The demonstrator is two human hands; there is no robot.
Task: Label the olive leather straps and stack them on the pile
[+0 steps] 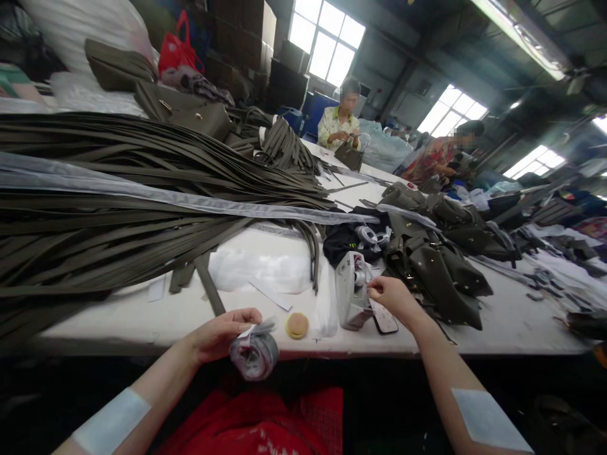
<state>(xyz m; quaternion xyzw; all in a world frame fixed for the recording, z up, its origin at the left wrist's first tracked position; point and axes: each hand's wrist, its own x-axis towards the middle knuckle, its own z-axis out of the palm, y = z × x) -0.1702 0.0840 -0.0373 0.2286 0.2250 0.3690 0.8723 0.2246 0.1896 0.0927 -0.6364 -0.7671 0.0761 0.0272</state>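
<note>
My left hand point(219, 333) is closed round a grey roll of tape point(255, 354), held at the table's near edge, with a loose end sticking up by my thumb. My right hand point(391, 296) is pinched at a small white machine point(351, 289) on the white table point(156, 319); what its fingers grip is too small to make out. A phone point(383, 317) lies just under that hand. A small round tan disc point(297, 325) sits between my hands.
A big pile of olive-green straps point(118, 208) covers the table's left side, crossed by a long clear strip point(190, 201). Olive bag parts point(441, 265) lie to the right. Two other people point(339, 123) point(443, 158) work at the far end.
</note>
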